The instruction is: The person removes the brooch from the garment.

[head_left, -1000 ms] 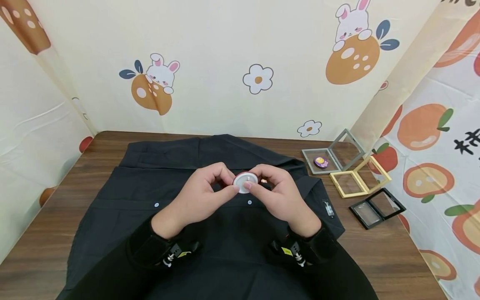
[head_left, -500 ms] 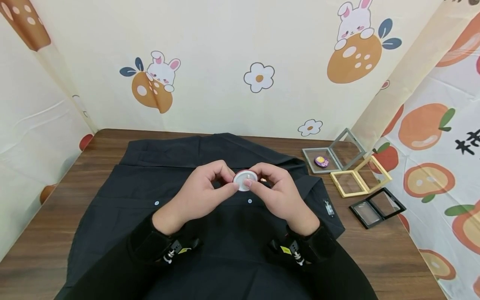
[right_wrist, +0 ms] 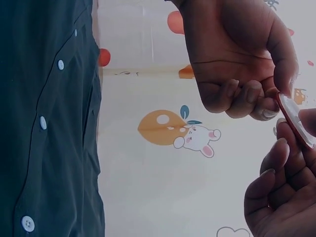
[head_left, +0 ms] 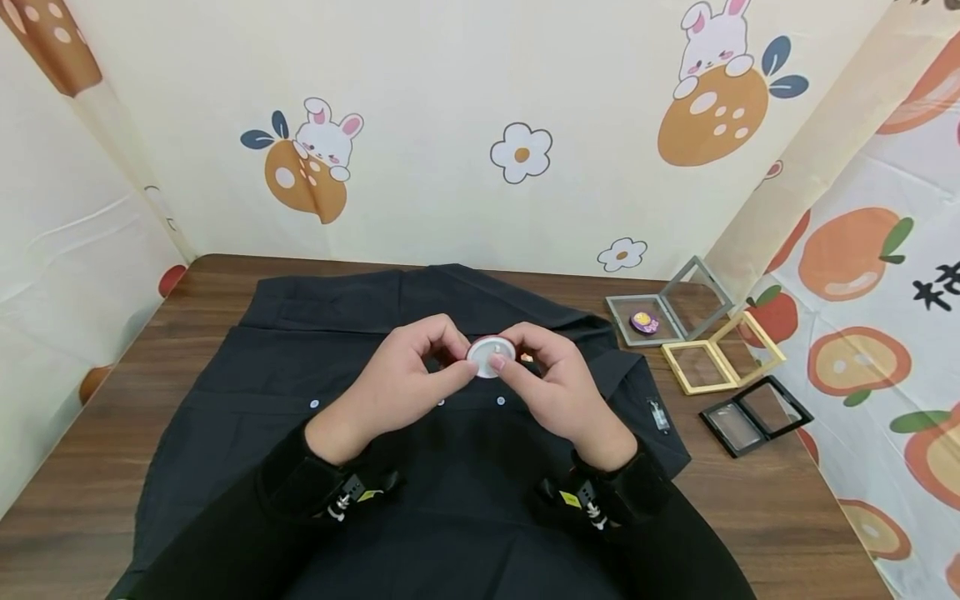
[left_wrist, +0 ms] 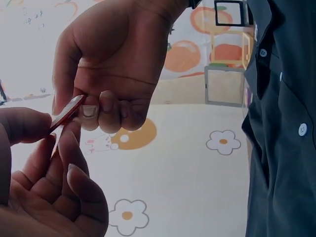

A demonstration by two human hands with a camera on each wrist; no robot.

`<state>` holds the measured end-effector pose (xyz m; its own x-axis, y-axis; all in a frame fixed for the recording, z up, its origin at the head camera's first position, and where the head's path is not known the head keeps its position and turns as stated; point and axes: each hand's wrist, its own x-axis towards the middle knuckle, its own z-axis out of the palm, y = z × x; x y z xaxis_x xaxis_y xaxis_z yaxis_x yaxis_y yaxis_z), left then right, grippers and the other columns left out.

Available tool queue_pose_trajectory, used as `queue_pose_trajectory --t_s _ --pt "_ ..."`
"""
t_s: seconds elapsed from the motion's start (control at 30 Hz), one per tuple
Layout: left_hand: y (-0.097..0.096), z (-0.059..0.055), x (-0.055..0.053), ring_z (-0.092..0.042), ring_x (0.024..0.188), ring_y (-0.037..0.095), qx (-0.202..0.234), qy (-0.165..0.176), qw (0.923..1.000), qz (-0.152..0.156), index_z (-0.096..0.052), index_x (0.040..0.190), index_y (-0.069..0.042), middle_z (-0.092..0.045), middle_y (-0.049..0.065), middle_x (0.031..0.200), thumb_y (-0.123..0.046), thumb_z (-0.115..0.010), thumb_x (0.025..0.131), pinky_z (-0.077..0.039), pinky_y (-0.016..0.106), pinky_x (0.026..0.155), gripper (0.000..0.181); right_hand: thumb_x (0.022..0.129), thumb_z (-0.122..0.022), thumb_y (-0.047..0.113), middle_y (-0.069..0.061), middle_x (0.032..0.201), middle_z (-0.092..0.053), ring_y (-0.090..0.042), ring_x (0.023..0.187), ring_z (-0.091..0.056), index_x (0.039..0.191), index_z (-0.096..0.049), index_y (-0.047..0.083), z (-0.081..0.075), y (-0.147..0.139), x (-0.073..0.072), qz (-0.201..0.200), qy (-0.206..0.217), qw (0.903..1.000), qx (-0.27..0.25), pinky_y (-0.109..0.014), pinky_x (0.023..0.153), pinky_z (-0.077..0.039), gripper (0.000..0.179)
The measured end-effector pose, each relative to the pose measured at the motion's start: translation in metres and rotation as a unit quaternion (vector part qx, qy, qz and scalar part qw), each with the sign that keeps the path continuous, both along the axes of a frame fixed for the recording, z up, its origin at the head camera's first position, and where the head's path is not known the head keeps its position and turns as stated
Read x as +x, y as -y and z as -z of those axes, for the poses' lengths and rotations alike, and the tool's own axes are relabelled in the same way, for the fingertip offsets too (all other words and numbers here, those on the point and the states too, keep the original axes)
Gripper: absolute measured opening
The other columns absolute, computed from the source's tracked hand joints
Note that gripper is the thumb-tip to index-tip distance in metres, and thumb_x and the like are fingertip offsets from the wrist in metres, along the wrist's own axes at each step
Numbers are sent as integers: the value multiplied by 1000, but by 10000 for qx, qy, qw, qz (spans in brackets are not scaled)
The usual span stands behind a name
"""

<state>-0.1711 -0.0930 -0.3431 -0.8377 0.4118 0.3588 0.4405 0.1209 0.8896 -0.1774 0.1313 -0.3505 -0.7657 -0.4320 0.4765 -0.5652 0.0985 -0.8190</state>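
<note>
A round badge (head_left: 483,353) with a white back and red rim is held between both hands above a dark shirt (head_left: 247,392). My left hand (head_left: 401,379) pinches its left edge with thumb and index finger. My right hand (head_left: 553,387) pinches the right side, its thumb lying over the white back. The left wrist view shows the badge (left_wrist: 67,114) nearly edge-on. In the right wrist view its white back (right_wrist: 296,118) is partly covered by a thumb. The badge's front is hidden from the head view.
Three opened clear-windowed cases, grey (head_left: 633,342), yellow (head_left: 701,390) and black (head_left: 738,450), lie at the right of the wooden table (head_left: 780,517). A purple badge (head_left: 643,322) is in the grey one. A small silvery clear piece (head_left: 658,415) lies on the shirt's right side.
Both hands have risen slightly with the badge, and another shirt button now shows by the left hand. The grips look the same.
</note>
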Motion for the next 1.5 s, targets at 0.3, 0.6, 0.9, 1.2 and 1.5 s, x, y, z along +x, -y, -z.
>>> queue_pose_trajectory --t_s 0.3,0.6,0.9,1.2,1.5 --pt "3 -1 -2 -58 73 19 -16 -123 9995 -292 -72 97 -9 -65 -3 83 -8 -74 94 -50 32 66 3 99 -65 3 0 85 -63 -19 74 -55 102 -70 8 -2 0 -5 -58 -198 9994 293 -32 65 -46 7" --pt "1 -5 1 -59 76 15 -132 -715 9971 -205 -75 90 -15 -67 -8 86 -3 -76 91 -53 35 68 12 106 -58 17 -3 93 -69 -22 81 -62 109 -72 5 -12 -12 -8 -647 412 9948 663 -33 72 -53 18" --pt "-2 -6 3 -60 77 11 -403 -1163 9923 134 -76 87 -15 -69 -9 88 -2 -77 90 -55 35 68 14 113 -46 26 -17 98 -69 -29 82 -62 120 -66 -10 -15 -25 -31 -2680 2063 9366 913 -38 79 -53 42" --pt "-5 0 3 -59 76 8 -763 -998 9913 402 -75 88 -17 -67 -11 87 -1 -78 87 -55 33 67 16 110 -48 29 -20 98 -65 -28 83 -60 124 -61 -10 -10 -32 -39 -3416 2674 8890 1465 -36 80 -52 43" --pt "-5 1 0 -59 78 4 -1201 -1105 9850 556 -76 91 -17 -66 -12 88 -6 -80 88 -56 30 70 12 110 -47 27 -23 98 -61 -33 84 -58 125 -63 -1 -11 -35 -38 -3294 2765 8832 1872 -36 80 -50 36"
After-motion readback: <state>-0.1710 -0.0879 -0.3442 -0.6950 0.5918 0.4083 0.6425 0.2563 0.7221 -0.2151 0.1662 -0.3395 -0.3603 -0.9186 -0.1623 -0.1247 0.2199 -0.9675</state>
